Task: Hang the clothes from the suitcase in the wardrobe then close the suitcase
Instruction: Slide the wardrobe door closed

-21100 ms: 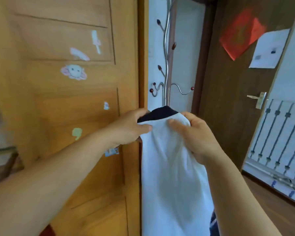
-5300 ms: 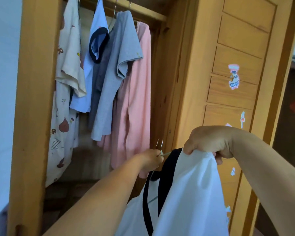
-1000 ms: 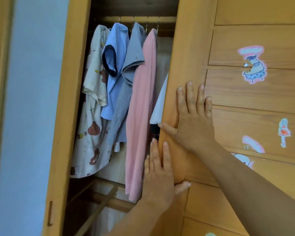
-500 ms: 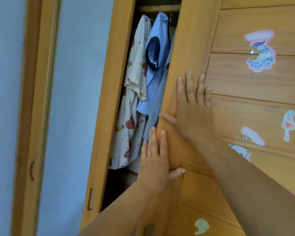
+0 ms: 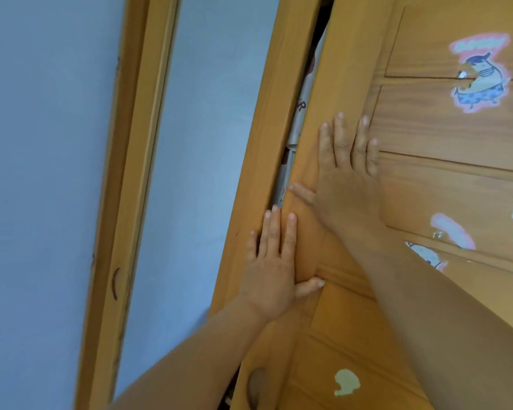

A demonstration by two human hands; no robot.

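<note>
Both palms flat, fingers straight: left hand [image 5: 274,272] and right hand [image 5: 348,184] pressed on the orange panelled wooden wardrobe door [image 5: 421,179]. Patterned hung clothes [image 5: 293,137] showed through a narrow gap. Next, probably: seat door, then the suitcase, unseen here.

Both forearms are showing bare, no sleeves reaching the wrists; the left hand [image 5: 271,270] and right hand [image 5: 348,184] are wearing nothing.

Soft even daylight, wide-angle tilt
</note>
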